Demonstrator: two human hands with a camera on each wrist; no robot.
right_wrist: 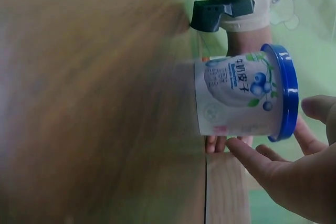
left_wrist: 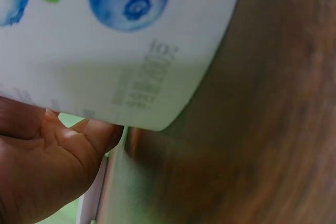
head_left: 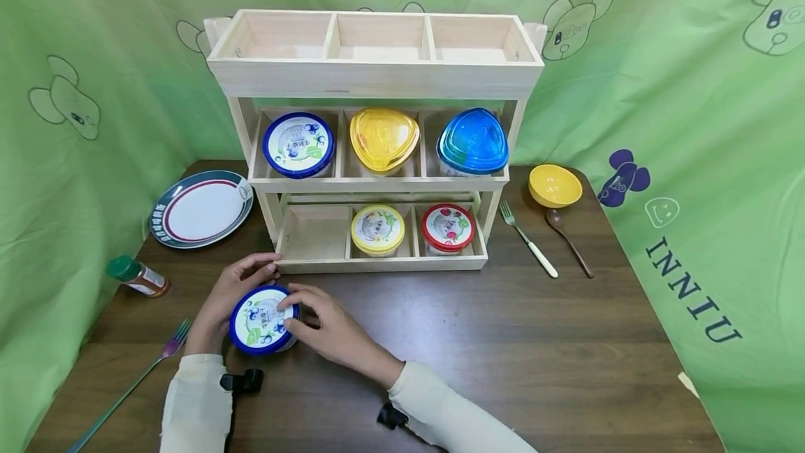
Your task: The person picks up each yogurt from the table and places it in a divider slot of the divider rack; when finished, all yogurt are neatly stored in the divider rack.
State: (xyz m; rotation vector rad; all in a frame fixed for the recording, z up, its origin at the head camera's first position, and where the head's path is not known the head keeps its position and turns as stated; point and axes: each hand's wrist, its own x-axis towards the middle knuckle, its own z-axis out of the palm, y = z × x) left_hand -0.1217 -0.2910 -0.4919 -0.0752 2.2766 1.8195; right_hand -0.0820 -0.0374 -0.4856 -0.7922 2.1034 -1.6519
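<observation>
A white tub with a blue lid and blueberry print (head_left: 263, 320) is upright at the table's front left, before the shelf. My right hand (head_left: 330, 331) is at its right side, fingers loosely bent, with fingertips over the lid's edge. In the right wrist view a small gap shows between thumb and lid (right_wrist: 289, 93). My left hand (head_left: 229, 296) lies beside and behind the tub, its fingers reaching to the front left corner of the wooden shelf (head_left: 383, 265). In the left wrist view the tub (left_wrist: 105, 61) partly hides the left fingers.
On the middle tier are another blue-lidded tub (head_left: 298, 145), a yellow-lidded container (head_left: 384, 141) and a blue-lidded container (head_left: 473, 141). Below sit yellow-lidded (head_left: 377, 229) and red-lidded tubs (head_left: 448, 227). Around stand a plate (head_left: 202, 210), spice bottle (head_left: 138, 276), forks (head_left: 132, 386), spoon (head_left: 569, 242) and yellow bowl (head_left: 555, 186).
</observation>
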